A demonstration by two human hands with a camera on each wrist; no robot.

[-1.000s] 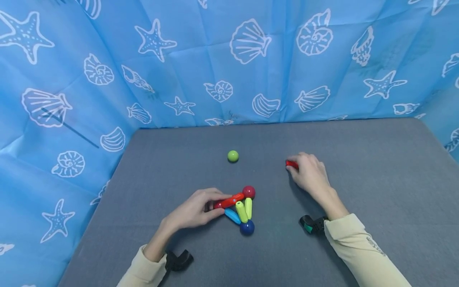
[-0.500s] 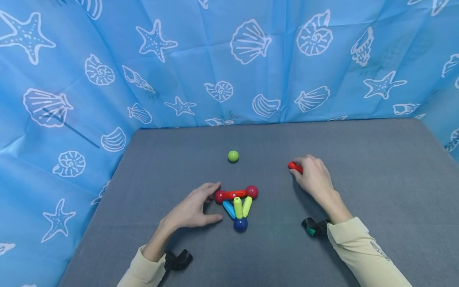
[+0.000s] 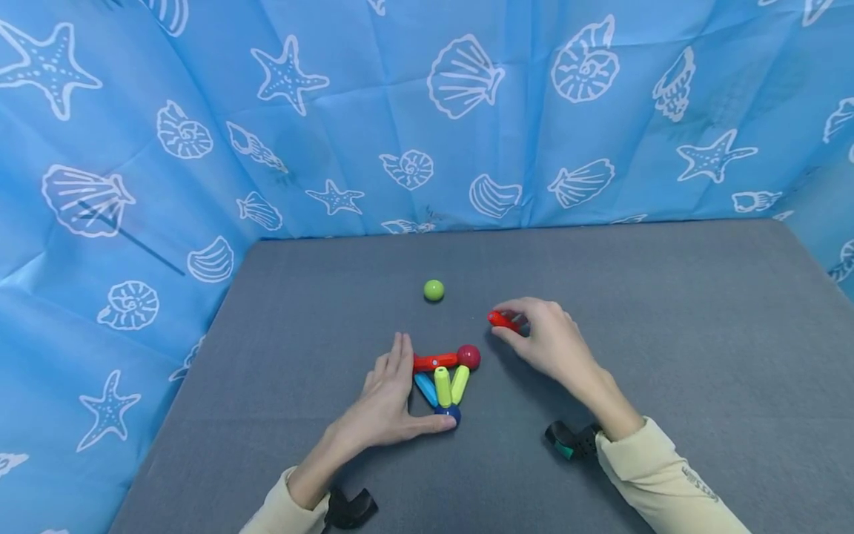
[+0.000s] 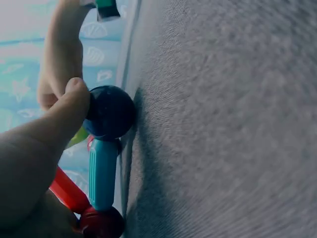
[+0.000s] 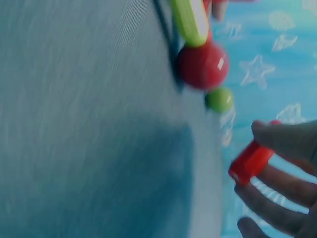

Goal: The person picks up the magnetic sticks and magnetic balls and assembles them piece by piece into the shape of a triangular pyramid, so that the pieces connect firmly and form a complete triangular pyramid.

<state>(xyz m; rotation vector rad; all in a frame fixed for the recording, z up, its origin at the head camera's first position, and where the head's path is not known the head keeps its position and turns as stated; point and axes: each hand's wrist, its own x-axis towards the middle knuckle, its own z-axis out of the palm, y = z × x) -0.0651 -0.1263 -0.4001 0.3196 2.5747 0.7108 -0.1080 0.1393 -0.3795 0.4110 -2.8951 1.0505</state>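
A triangle of toy magnetic rods and balls lies on the grey table [image 3: 634, 297]. It joins a red rod [image 3: 436, 362], a light blue rod [image 3: 425, 389], a yellow-green rod [image 3: 460, 384], a crimson ball [image 3: 469, 356], a dark blue ball [image 4: 111, 111] and a second red ball [image 4: 101, 222], hidden by my left hand in the head view. Another yellow-green rod [image 3: 443, 387] rises from the blue ball. My left hand [image 3: 382, 409] lies along the left side, fingers straight, thumb touching the blue ball. My right hand [image 3: 550, 343] pinches a loose red rod [image 3: 502, 320] between thumb and fingers, right of the triangle.
A light green ball [image 3: 434, 290] stands alone behind the triangle. Blue curtain [image 3: 427, 111] with shell prints hangs behind and beside the table. Black wrist mounts [image 3: 352, 509] sit under both forearms.
My left hand let go of the triangle's left corner, then came back with straight fingers and thumb at the blue ball. The triangle turned slightly. My right hand brought the red rod leftward.
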